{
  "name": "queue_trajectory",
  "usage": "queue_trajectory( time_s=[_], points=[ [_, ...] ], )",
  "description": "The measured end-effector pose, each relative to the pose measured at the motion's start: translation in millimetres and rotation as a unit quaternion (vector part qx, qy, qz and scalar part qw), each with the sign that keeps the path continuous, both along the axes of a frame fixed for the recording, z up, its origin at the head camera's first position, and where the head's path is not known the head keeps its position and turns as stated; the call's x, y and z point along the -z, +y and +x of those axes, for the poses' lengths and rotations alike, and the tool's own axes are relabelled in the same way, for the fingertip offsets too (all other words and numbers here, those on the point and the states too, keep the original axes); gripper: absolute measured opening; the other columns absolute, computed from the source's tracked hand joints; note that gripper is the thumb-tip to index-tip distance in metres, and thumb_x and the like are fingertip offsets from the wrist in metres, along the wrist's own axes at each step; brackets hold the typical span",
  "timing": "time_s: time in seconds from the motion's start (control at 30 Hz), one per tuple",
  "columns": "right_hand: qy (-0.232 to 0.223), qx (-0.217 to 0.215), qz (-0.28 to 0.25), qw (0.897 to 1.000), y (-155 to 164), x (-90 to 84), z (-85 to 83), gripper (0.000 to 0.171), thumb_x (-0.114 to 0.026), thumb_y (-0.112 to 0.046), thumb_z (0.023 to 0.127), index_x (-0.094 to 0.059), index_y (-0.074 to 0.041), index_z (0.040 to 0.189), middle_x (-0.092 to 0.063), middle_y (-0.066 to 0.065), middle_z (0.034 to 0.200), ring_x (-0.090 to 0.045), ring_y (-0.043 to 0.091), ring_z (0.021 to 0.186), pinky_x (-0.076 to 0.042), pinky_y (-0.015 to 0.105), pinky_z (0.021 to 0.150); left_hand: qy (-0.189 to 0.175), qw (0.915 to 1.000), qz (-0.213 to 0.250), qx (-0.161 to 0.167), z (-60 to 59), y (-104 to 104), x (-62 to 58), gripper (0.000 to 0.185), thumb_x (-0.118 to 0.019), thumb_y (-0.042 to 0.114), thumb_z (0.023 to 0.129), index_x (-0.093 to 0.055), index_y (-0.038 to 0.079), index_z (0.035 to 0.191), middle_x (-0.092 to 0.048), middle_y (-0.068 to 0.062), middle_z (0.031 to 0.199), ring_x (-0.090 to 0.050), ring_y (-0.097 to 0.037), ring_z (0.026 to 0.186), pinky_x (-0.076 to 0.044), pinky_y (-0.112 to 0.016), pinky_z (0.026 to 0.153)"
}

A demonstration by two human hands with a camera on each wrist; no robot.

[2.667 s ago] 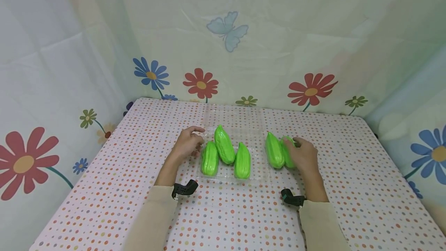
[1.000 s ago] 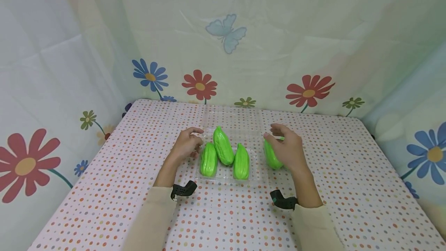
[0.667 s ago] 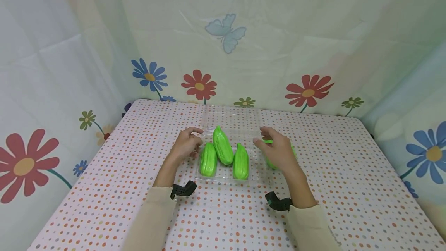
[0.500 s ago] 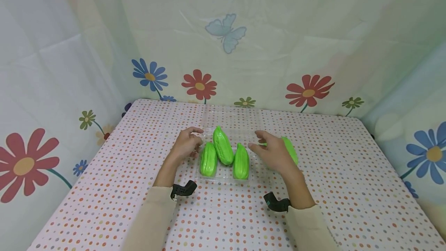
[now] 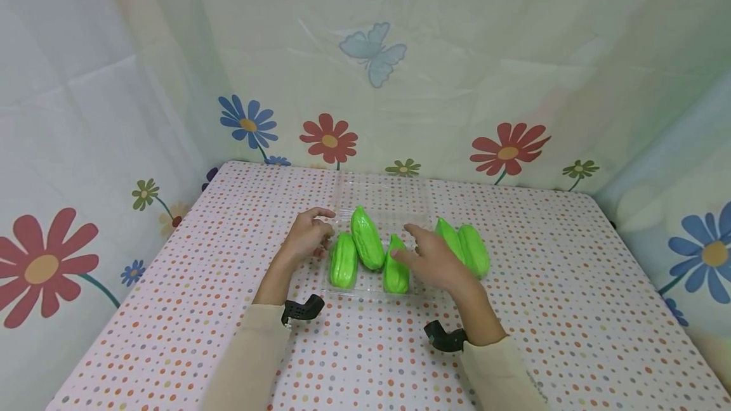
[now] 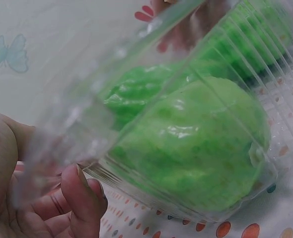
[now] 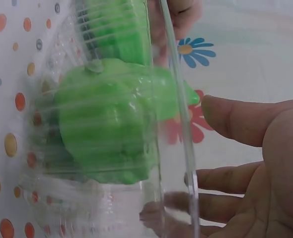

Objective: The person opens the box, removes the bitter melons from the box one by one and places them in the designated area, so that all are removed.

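While my spread, empty right hand (image 5: pixel 432 262) hovered by a gourd (image 5: pixel 396 278), my left hand (image 5: pixel 308 235) curled, its hold unclear.

There are five green gourds (image 5: pixel 367 238); one clear container (image 5: pixel 371 281); two wrist cameras (image 5: pixel 305 308).

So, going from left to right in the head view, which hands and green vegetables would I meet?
Left hand, leftmost vegetable, tilted vegetable, third vegetable, fourth vegetable, rightmost vegetable. The right hand is left out, because it overlaps the third and fourth vegetables.
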State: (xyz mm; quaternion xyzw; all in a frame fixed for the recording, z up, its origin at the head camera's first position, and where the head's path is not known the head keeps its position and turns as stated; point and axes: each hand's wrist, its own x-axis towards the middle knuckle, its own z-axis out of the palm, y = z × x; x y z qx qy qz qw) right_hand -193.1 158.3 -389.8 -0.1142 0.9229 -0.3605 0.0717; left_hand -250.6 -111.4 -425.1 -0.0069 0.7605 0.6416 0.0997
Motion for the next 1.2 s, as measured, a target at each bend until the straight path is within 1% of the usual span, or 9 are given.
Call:
queue_trajectory(
  time_s=[0.27,0.5,0.57,0.67,0.7,0.8,0.97,1.07,1.2],
  points=[
    [-0.014,0.002,0.025,1.000,-8,3.1,0.3,0.076,-0.064,-0.034,0.099,-0.032,0.006,0.154,-0.038,0.028,0.156,-0.034,0.048,0.144,-0.032,0.061,0.115,0.004,1.0000,0.002,0.002,-2.1,1,-1.0,0.048,-0.054,0.006,0.090,-0.056,0.005,0.138,-0.056,-0.015,0.081,-0.053,-0.020,0.058,-0.053,-0.032,0.048],
    [-0.014,-0.005,0.044,0.999,-12,7.2,2.3,0.081,-0.068,-0.035,0.097,-0.030,0.008,0.154,-0.045,0.030,0.149,-0.042,0.047,0.140,-0.037,0.061,0.113,0.006,1.0000,-0.001,0.003,-3.0,2,0.6,0.047,-0.053,0.005,0.090,-0.057,0.006,0.137,-0.058,-0.016,0.081,-0.052,-0.019,0.057,-0.052,-0.031,0.048],
    [-0.016,-0.004,0.044,0.999,-14,8.3,2.9,0.082,-0.069,-0.034,0.096,-0.031,0.008,0.154,-0.052,0.028,0.143,-0.049,0.043,0.134,-0.040,0.059,0.111,0.006,1.0000,-0.003,0.003,-3.1,2,0.7,0.047,-0.053,0.005,0.090,-0.057,0.006,0.137,-0.058,-0.016,0.081,-0.052,-0.019,0.057,-0.052,-0.031,0.048],
    [-0.026,-0.006,0.041,0.999,-16,8.9,3.9,0.084,-0.071,-0.035,0.095,-0.030,0.008,0.154,-0.062,0.021,0.124,-0.057,0.034,0.117,-0.046,0.055,0.105,0.004,1.0000,-0.005,0.004,-3.0,3,0.9,0.046,-0.054,0.006,0.090,-0.057,0.007,0.137,-0.059,-0.016,0.081,-0.052,-0.019,0.058,-0.052,-0.031,0.048],
    [-0.028,-0.008,0.042,0.999,-16,9.2,4.1,0.084,-0.071,-0.035,0.095,-0.030,0.008,0.154,-0.063,0.018,0.117,-0.058,0.031,0.111,-0.047,0.053,0.102,0.002,1.0000,-0.006,0.003,-2.9,3,1.2,0.047,-0.054,0.006,0.091,-0.057,0.007,0.137,-0.059,-0.016,0.081,-0.052,-0.019,0.058,-0.052,-0.031,0.048],
    [-0.032,-0.011,0.046,0.998,-18,10.4,4.7,0.086,-0.073,-0.036,0.094,-0.030,0.008,0.154,-0.062,0.013,0.107,-0.057,0.027,0.103,-0.049,0.051,0.097,-0.004,0.9999,-0.011,0.000,-2.1,3,1.9,0.047,-0.054,0.007,0.091,-0.056,0.008,0.138,-0.059,-0.016,0.081,-0.052,-0.020,0.057,-0.051,-0.031,0.047],
    [-0.035,-0.004,0.055,0.998,-20,12.6,5.5,0.088,-0.078,-0.032,0.090,-0.031,0.007,0.154,-0.061,0.010,0.101,-0.057,0.024,0.093,-0.052,0.046,0.087,-0.010,0.9999,-0.014,-0.004,-2.0,2,2.6,0.048,-0.054,0.006,0.091,-0.056,0.008,0.139,-0.059,-0.015,0.081,-0.052,-0.019,0.056,-0.051,-0.031,0.047],
    [-0.030,0.002,0.066,0.997,-22,13.3,6.4,0.089,-0.080,-0.030,0.087,-0.033,0.006,0.153,-0.063,0.013,0.107,-0.058,0.025,0.096,-0.052,0.047,0.088,-0.013,0.9999,-0.011,-0.003,-3.0,1,2.7,0.048,-0.054,0.005,0.091,-0.056,0.007,0.139,-0.058,-0.015,0.080,-0.052,-0.018,0.054,-0.051,-0.030,0.047],
    [-0.023,0.008,0.078,0.997,-23,13.9,6.8,0.089,-0.082,-0.029,0.086,-0.035,0.006,0.153,-0.060,0.020,0.127,-0.057,0.029,0.112,-0.050,0.052,0.097,-0.022,0.9998,-0.004,0.000,-2.1,1,-2.0,0.047,-0.054,0.004,0.091,-0.055,0.005,0.139,-0.057,-0.016,0.079,-0.053,-0.020,0.056,-0.051,-0.031,0.048]
  ],
)
